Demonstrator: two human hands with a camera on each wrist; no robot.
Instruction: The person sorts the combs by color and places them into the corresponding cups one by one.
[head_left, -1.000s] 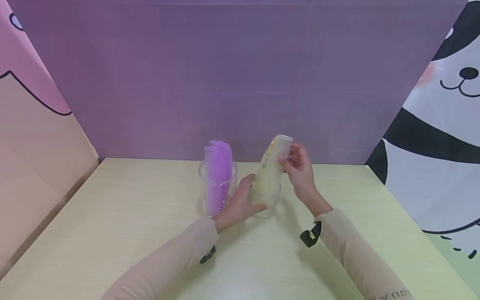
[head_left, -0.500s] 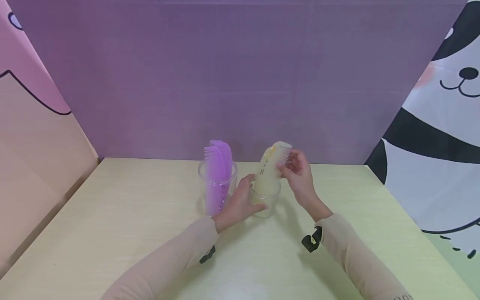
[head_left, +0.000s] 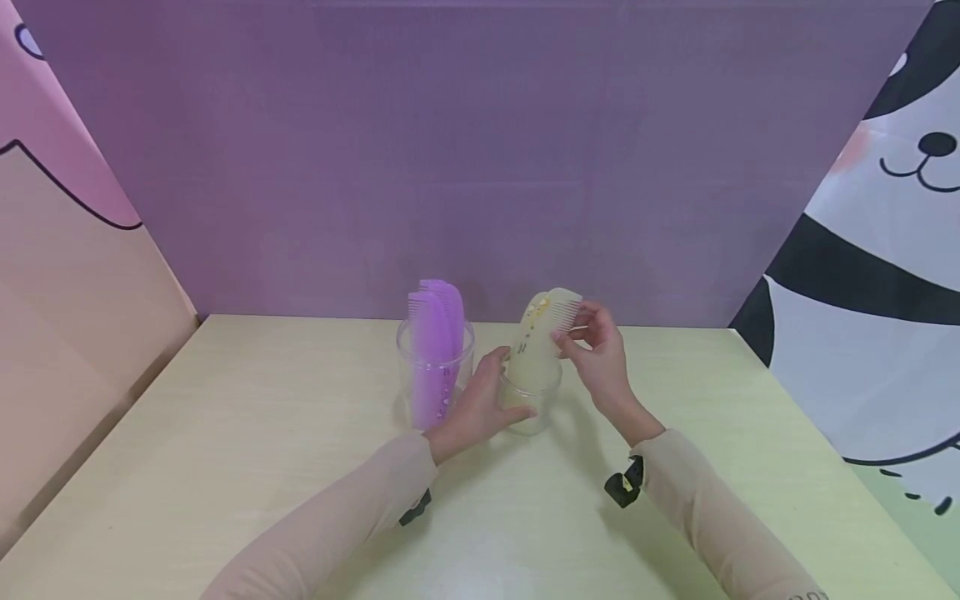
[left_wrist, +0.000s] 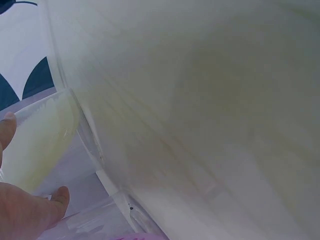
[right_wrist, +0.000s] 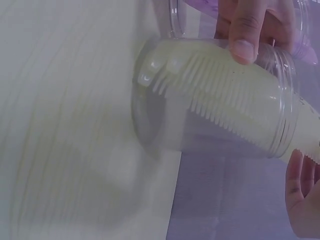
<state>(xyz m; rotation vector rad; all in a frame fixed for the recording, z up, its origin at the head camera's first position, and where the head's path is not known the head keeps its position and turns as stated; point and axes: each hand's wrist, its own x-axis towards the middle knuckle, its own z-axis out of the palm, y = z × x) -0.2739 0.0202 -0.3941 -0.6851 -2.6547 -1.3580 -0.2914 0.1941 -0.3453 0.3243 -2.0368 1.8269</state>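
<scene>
Left hand [head_left: 480, 408] wraps a clear jar [head_left: 529, 404], steadying it. Right hand [head_left: 600, 354], at its two o'clock, pinches a yellow comb [head_left: 542, 329] standing inside, guiding it.

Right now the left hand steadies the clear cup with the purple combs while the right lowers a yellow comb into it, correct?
Not quite. The left hand steadies the other clear cup, the one holding yellow combs, as the head view shows. The right hand does hold a yellow comb in that cup; the purple combs stand untouched.
</scene>
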